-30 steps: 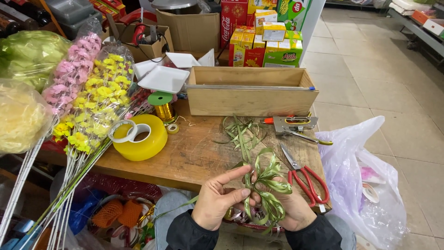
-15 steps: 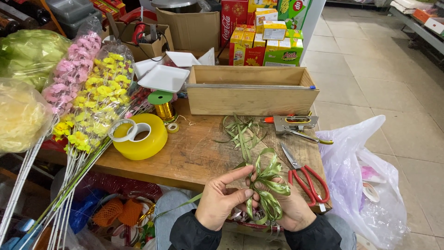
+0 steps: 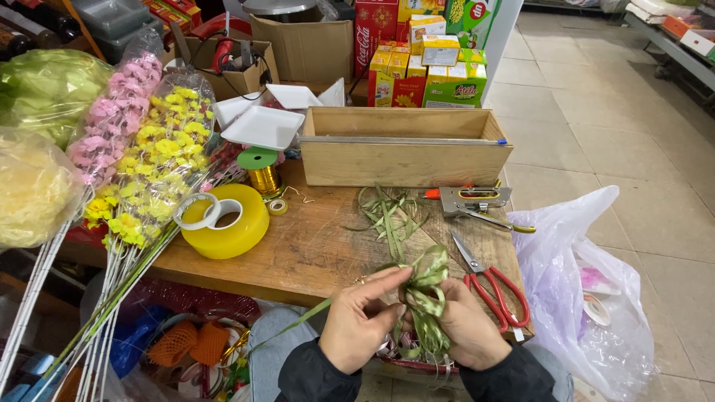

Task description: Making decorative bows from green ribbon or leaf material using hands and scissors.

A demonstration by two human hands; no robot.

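Both hands work at the near edge of the wooden desk [image 3: 313, 246], pinched together on one green ribbon bow [image 3: 426, 286]. The left hand [image 3: 361, 320] grips the bow from the left with thumb and fingers narrowed on its middle; the right hand [image 3: 469, 327] closes on it from the right, fingers curled around the loops. The bow's tails hang down between the two wrists, over the desk's near edge.

Just right of the hands lies one pair of red-handled scissors [image 3: 491, 286], blades pointing far-left. Beyond the bow sits one loose heap of green ribbon scraps [image 3: 387, 212]. Far right of that lies one metal staple gun [image 3: 473, 201]. One long open wooden box [image 3: 402, 145] stands along the far side of the desk.

To the left sit one fat yellow tape roll [image 3: 231, 227] with one smaller clear tape roll [image 3: 205, 211] leaning on it, and one spool of gold wire [image 3: 262, 175] with a green top. Two white trays [image 3: 264, 126] lie beyond the spool. Bunches of yellow artificial flowers [image 3: 156, 171] and pink artificial flowers [image 3: 112, 126] lean at the left edge. One thin plastic bag [image 3: 588, 290] hangs off the right end.
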